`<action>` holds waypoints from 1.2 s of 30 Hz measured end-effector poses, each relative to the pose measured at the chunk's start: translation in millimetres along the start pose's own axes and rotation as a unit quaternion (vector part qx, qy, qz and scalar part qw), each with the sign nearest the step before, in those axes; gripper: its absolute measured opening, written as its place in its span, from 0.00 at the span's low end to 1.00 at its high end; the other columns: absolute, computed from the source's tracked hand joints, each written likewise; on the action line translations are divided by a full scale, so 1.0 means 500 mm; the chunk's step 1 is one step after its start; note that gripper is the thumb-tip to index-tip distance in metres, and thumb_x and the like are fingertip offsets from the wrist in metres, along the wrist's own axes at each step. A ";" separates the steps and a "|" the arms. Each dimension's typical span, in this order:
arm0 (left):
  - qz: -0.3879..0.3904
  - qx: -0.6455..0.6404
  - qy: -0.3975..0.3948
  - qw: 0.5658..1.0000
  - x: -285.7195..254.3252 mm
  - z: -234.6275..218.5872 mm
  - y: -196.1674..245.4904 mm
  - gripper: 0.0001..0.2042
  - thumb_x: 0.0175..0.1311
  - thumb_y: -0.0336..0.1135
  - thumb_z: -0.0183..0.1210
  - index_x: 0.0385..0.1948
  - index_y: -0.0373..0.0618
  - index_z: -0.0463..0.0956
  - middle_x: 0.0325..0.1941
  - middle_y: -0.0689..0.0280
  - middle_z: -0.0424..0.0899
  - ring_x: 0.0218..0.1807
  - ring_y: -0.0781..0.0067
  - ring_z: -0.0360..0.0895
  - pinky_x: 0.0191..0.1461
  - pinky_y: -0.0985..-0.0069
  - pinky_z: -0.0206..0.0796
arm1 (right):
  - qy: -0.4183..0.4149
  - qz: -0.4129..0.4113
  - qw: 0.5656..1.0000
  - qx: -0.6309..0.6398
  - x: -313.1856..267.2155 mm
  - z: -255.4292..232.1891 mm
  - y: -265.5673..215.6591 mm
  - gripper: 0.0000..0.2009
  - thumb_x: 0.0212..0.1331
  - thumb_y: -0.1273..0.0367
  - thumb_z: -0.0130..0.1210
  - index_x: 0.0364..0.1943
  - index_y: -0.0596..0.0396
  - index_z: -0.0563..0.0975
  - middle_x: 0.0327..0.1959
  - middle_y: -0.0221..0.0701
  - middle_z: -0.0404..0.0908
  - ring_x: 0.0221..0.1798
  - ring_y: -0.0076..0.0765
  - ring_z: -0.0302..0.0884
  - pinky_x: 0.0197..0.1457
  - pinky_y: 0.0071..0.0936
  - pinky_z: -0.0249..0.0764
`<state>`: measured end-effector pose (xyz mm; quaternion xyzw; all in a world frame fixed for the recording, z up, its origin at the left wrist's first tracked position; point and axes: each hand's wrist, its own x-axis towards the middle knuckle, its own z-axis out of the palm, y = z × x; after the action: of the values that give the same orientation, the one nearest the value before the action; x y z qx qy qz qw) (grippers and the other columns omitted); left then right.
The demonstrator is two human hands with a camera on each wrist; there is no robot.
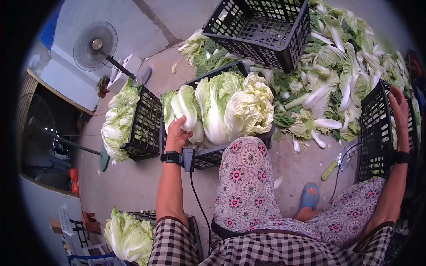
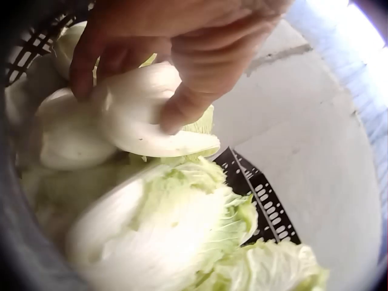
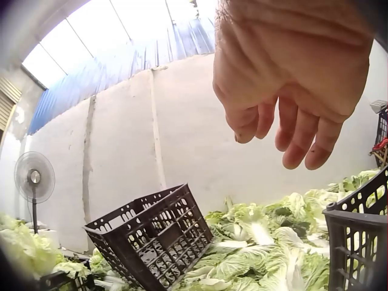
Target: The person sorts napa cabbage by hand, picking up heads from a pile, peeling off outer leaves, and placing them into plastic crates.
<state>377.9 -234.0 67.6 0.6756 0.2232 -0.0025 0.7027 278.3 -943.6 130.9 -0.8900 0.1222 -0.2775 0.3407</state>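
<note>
My left hand (image 1: 178, 133) grips a slim Chinese cabbage (image 1: 184, 105) by its white base, over the left end of a black crate (image 1: 212, 156). In the left wrist view, the thumb and fingers lie on opposite sides of that pale cabbage. Larger trimmed cabbages (image 1: 214, 106) lie beside it in the same crate, one with a ruffled yellowish head (image 1: 250, 108). My right hand (image 1: 398, 106) is at the side of another black crate (image 1: 370, 126) on the right. Its fingers hang loosely bent and hold nothing in the right wrist view.
A bare-looking black crate (image 1: 262, 46) stands on a heap of cut leaves (image 1: 326, 84). At left is a cabbage-filled crate (image 1: 144, 119) near a standing fan (image 1: 95, 46). A green-handled cleaver (image 1: 330, 169) lies on the floor near the right crate. Another cabbage (image 1: 129, 237) sits front left.
</note>
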 end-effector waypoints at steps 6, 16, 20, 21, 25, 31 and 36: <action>0.013 -0.190 -0.242 0.952 -0.097 0.059 0.122 0.24 0.60 0.51 0.50 0.52 0.43 0.67 0.43 0.55 0.78 0.37 0.64 0.78 0.37 0.68 0.74 | -0.041 -0.030 0.990 0.132 -0.008 0.065 -0.100 0.29 0.54 0.65 0.55 0.61 0.57 0.62 0.58 0.43 0.66 0.55 0.38 0.69 0.57 0.32 0.67; 0.003 -0.100 -0.408 0.907 -0.331 0.391 0.123 0.27 0.60 0.53 0.50 0.53 0.41 0.66 0.41 0.58 0.79 0.36 0.64 0.78 0.38 0.65 0.72 | -0.437 -0.069 0.862 0.248 -0.122 0.121 -0.387 0.29 0.58 0.49 0.47 0.51 0.61 0.71 0.43 0.38 0.77 0.42 0.34 0.74 0.45 0.28 0.72; 0.196 0.056 -0.434 0.878 -0.389 0.496 0.088 0.38 0.55 0.52 0.58 0.62 0.40 0.51 0.55 0.55 0.68 0.53 0.63 0.70 0.54 0.66 0.66 | -0.414 0.027 0.784 0.462 -0.153 0.173 -0.381 0.35 0.55 0.47 0.50 0.60 0.57 0.60 0.52 0.38 0.71 0.50 0.37 0.73 0.44 0.35 0.76; 0.214 0.068 -0.442 0.868 -0.421 0.514 0.099 0.42 0.53 0.49 0.61 0.64 0.39 0.45 0.60 0.53 0.63 0.60 0.62 0.64 0.59 0.68 0.61 | -0.394 0.049 0.773 0.495 -0.158 0.172 -0.378 0.35 0.54 0.47 0.52 0.59 0.57 0.60 0.51 0.39 0.71 0.51 0.37 0.72 0.43 0.35 0.77; 0.220 0.048 -0.468 0.854 -0.414 0.535 0.092 0.41 0.53 0.45 0.62 0.64 0.39 0.45 0.59 0.54 0.63 0.57 0.63 0.66 0.57 0.69 0.62 | -0.338 0.096 0.731 0.585 -0.152 0.173 -0.363 0.37 0.50 0.50 0.58 0.60 0.56 0.59 0.52 0.41 0.70 0.54 0.39 0.72 0.41 0.36 0.79; 0.199 0.110 -0.445 0.866 -0.374 0.476 0.080 0.30 0.56 0.45 0.59 0.57 0.37 0.61 0.51 0.57 0.73 0.45 0.72 0.73 0.43 0.79 0.70 | -0.203 0.056 0.761 0.614 -0.082 0.076 -0.317 0.37 0.49 0.54 0.60 0.59 0.60 0.59 0.52 0.42 0.69 0.52 0.41 0.73 0.48 0.41 0.79; 0.110 0.084 -0.425 0.894 -0.297 0.400 0.044 0.23 0.60 0.42 0.56 0.52 0.37 0.66 0.46 0.58 0.76 0.40 0.73 0.77 0.41 0.78 0.72 | 0.057 0.038 0.810 0.583 -0.030 -0.042 -0.154 0.33 0.49 0.57 0.62 0.56 0.59 0.62 0.54 0.41 0.67 0.54 0.46 0.70 0.51 0.49 0.75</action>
<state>313.2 -466.5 133.1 0.6871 -0.1736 -0.2312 0.6666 255.9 -891.8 189.5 -0.5017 -0.0092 -0.3334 0.7981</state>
